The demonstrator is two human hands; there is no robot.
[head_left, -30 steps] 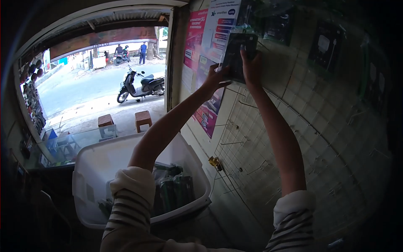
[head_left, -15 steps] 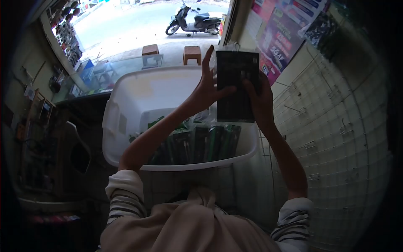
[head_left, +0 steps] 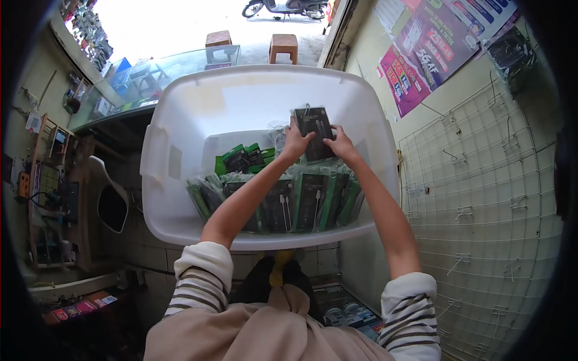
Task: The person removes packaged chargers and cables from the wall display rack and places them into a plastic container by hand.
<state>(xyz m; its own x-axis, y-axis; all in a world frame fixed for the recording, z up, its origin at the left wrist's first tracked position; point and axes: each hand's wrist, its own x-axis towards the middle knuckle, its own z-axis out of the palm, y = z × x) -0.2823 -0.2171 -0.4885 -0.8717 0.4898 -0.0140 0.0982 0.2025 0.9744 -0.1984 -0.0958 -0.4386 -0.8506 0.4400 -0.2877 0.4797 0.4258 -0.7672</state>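
Both hands hold a black charging cable packet (head_left: 315,125) in clear plastic, upright over the far part of a white plastic tub (head_left: 183,90). My left hand (head_left: 296,143) grips its left edge, thumb across the front. On the right edge, my right hand (head_left: 341,146) has its thumb on the front too; the fingers behind are hidden. Below stand several similar black and green cable packets (head_left: 278,204) in a row along the tub's near side. Smaller black and green packets (head_left: 236,159) lie further back, beside crumpled clear plastic (head_left: 278,137).
A wire grid rack (head_left: 463,210) with hooks lines the right wall, under posters (head_left: 430,45). Beyond the tub are a glass counter (head_left: 162,84) and brown stools (head_left: 283,47). At left stand a white chair (head_left: 102,171) and wooden shelving (head_left: 81,234).
Both hands have lowered the packet toward the tub and farther from the camera. My view has tilted down, and the picture is brighter.
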